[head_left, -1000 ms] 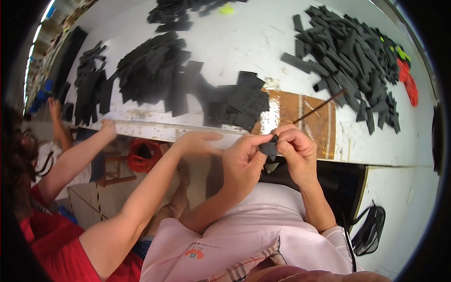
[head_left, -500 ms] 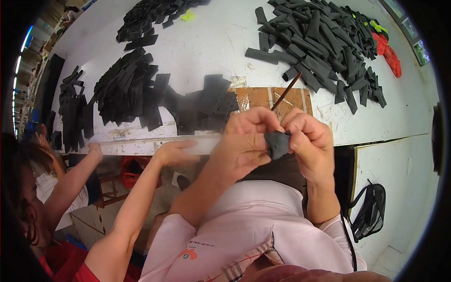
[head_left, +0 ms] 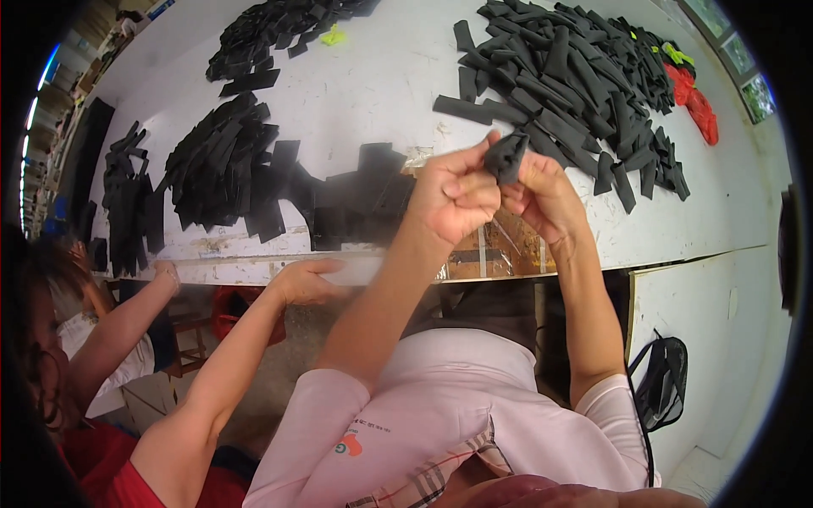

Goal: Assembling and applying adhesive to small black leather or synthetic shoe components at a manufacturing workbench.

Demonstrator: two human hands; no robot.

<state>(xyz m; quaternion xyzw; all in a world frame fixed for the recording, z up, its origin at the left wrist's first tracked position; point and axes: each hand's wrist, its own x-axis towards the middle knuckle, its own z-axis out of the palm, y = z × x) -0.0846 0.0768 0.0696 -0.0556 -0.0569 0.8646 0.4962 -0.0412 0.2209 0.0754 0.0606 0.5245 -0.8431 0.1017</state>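
Note:
A small folded piece of dark grey fabric is held up between my two hands over the near part of the table. My left hand pinches it from the left, fingers curled. From the other side my right hand grips its edge with thumb and fingers. Just beyond the hands spreads a big heap of dark grey fabric tubes. Below them a brown taped board lies at the table's front edge, partly covered by my forearms.
Flat black fabric pieces and a pile of black strips lie to the left. A co-worker's hand is at the table edge there. A red plastic bag sits at far right; a black mesh bag hangs below.
Both hands have moved farther over the table with the fabric, toward the heap. The thin brown stick that stuck up from between them no longer shows. The co-worker's near hand shifted slightly left.

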